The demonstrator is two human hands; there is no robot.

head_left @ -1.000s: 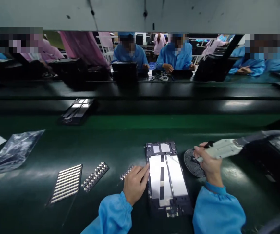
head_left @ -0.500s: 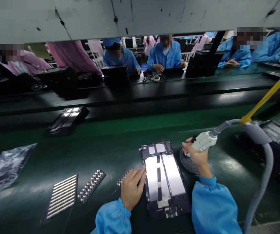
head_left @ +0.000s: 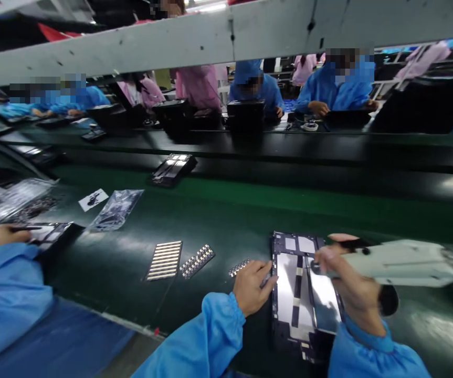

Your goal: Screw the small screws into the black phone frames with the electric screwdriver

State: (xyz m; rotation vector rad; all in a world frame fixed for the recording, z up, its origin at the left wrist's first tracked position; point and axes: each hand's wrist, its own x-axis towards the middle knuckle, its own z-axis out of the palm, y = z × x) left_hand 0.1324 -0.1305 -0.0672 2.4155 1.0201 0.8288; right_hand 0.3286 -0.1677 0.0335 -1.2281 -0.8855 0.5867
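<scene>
A flat device chassis (head_left: 286,283) with silvery panels and black frame lies in front of me on the bench. My left hand (head_left: 253,286) rests at its left edge, fingers stretched out and fingertips touching the frame. In my right hand (head_left: 354,278) is a pale electric screwdriver (head_left: 399,262), held over the chassis's right side and pointing left. Its tip is hidden by my fingers. A strip of small metallic parts (head_left: 239,268) lies partly behind my left hand. Beside my right wrist shows a dark round object (head_left: 389,300), mostly covered.
Left of my hand lie a striped strip sheet (head_left: 165,261) and a parts strip (head_left: 197,261). Farther off are a plastic bag (head_left: 118,210) and another chassis (head_left: 173,169). A co-worker's hand (head_left: 9,236) works on a device at far left. More people sit across the line.
My view has swung left. My right hand has brought the screwdriver from the round dish on the right to above the chassis. My left hand stays at the chassis edge.
</scene>
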